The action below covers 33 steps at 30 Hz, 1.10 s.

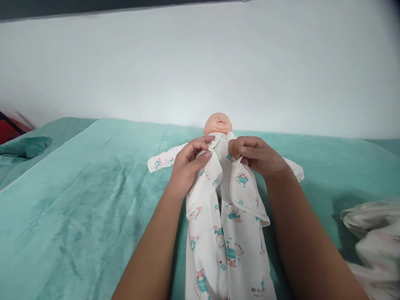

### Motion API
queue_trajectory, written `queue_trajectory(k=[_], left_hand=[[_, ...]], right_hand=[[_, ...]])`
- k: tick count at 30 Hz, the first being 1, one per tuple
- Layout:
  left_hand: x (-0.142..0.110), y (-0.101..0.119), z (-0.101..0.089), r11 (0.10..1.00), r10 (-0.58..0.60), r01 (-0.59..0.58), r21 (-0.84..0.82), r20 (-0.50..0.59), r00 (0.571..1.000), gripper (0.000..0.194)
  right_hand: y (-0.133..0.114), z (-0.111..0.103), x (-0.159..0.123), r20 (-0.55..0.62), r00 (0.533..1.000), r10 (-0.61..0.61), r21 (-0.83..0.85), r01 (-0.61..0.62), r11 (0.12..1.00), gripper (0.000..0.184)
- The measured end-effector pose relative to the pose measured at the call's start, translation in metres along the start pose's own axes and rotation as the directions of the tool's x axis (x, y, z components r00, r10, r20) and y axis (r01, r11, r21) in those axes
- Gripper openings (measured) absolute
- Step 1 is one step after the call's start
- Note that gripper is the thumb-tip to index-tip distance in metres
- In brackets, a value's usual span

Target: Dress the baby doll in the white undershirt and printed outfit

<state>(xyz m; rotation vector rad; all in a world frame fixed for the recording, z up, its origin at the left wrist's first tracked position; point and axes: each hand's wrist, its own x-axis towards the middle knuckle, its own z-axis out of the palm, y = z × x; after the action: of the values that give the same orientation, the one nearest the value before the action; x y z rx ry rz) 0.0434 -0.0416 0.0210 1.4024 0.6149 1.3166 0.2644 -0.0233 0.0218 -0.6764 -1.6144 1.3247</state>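
Observation:
A baby doll (218,123) lies on its back, dressed in white printed baby clothes. Its top is a baby shirt (204,183) whose front panels hang apart, with one sleeve stretched out to each side. Below it are matching baby pants (231,254). My left hand (190,162) pinches the edge of the left front panel near the chest. On the other side, my right hand (258,154) grips the upper edge of the right panel with curled fingers. The doll's hands do not show.
A teal plush sheet (93,200) covers the bed beneath the doll. White printed cloth (379,246) lies bunched at the lower right. A white wall (200,62) rises behind the doll's head. Something red (11,129) sits at the far left edge.

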Motion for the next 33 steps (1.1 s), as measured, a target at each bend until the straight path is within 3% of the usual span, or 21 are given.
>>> queue_trajectory(k=[3, 5, 8, 10, 12, 14, 18, 21, 23, 27, 29, 31, 33], left_hand=[[0.000, 0.003, 0.001, 0.987, -0.056, 0.032, -0.159, -0.147, 0.988, 0.008], [0.003, 0.003, 0.000, 0.969, -0.102, 0.030, -0.245, -0.284, 0.953, 0.013], [0.009, -0.003, -0.007, 0.945, -0.171, -0.007, -0.328, -0.509, 0.843, 0.020], [0.013, -0.007, -0.013, 0.950, -0.187, -0.013, -0.313, -0.599, 0.779, 0.023], [0.015, -0.011, -0.015, 0.979, -0.165, 0.054, -0.196, -0.612, 0.773, 0.025], [0.014, -0.013, -0.013, 0.983, -0.131, 0.182, 0.032, -0.574, 0.808, 0.024], [0.012, -0.015, -0.007, 0.816, -0.135, 0.333, 0.472, -0.405, 0.904, 0.016], [0.012, -0.015, -0.012, 0.766, -0.142, 0.339, 0.546, -0.372, 0.918, 0.018], [0.012, -0.013, -0.020, 0.785, -0.102, 0.347, 0.513, -0.445, 0.890, 0.015], [0.013, -0.004, -0.038, 0.856, -0.069, 0.388, 0.342, -0.668, 0.741, 0.013], [0.012, -0.002, -0.046, 0.870, -0.094, 0.406, 0.279, -0.715, 0.693, 0.014], [0.012, -0.002, -0.052, 0.852, -0.097, 0.432, 0.296, -0.721, 0.686, 0.016], [0.010, -0.002, -0.059, 0.801, -0.078, 0.464, 0.380, -0.702, 0.708, 0.021]], right_hand=[[0.000, 0.005, 0.003, -0.136, 0.990, 0.049, 0.002, -0.049, 0.999, 0.037], [0.000, 0.009, 0.005, -0.196, 0.977, 0.083, -0.002, -0.085, 0.996, 0.040], [-0.002, 0.013, 0.008, -0.276, 0.953, 0.128, 0.015, -0.129, 0.992, 0.041], [-0.003, 0.015, 0.009, -0.307, 0.942, 0.134, 0.024, -0.133, 0.991, 0.042], [-0.004, 0.017, 0.010, -0.312, 0.941, 0.131, 0.023, -0.130, 0.991, 0.044], [-0.004, 0.017, 0.010, -0.310, 0.941, 0.137, 0.025, -0.136, 0.990, 0.045], [-0.001, 0.015, 0.010, -0.319, 0.934, 0.160, 0.026, -0.160, 0.987, 0.041], [0.000, 0.015, 0.011, -0.329, 0.930, 0.163, 0.017, -0.167, 0.986, 0.040], [-0.001, 0.015, 0.010, -0.324, 0.933, 0.156, 0.006, -0.162, 0.987, 0.043], [-0.003, 0.016, 0.010, -0.326, 0.934, 0.148, 0.001, -0.157, 0.988, 0.050], [-0.004, 0.016, 0.010, -0.331, 0.931, 0.152, 0.000, -0.161, 0.987, 0.050], [-0.004, 0.016, 0.010, -0.343, 0.926, 0.160, -0.006, -0.172, 0.985, 0.049], [-0.004, 0.016, 0.010, -0.365, 0.914, 0.180, -0.014, -0.198, 0.980, 0.046]])
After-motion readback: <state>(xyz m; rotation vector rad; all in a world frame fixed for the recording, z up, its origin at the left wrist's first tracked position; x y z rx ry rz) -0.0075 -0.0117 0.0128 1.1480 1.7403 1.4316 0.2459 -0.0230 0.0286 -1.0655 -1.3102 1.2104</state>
